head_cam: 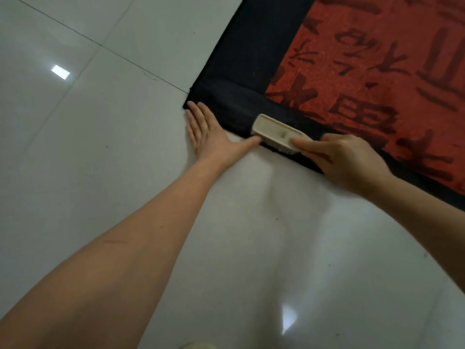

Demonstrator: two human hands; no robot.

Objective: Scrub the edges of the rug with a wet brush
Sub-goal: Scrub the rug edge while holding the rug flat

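A red rug (364, 71) with dark characters and a wide black border lies at the upper right of the head view, its corner near the middle. A cream plastic scrub brush (275, 131) rests bristles-down on the black border at the rug's near edge. My right hand (344, 157) grips the brush's right end. My left hand (211, 133) lies flat, fingers spread, on the floor at the rug's corner, its fingertips touching the black edge and its thumb reaching towards the brush.
Glossy white floor tiles (100, 147) with thin dark grout lines surround the rug on the left and below. Ceiling lights reflect in the tiles. A pale object (198, 345) peeks in at the bottom edge.
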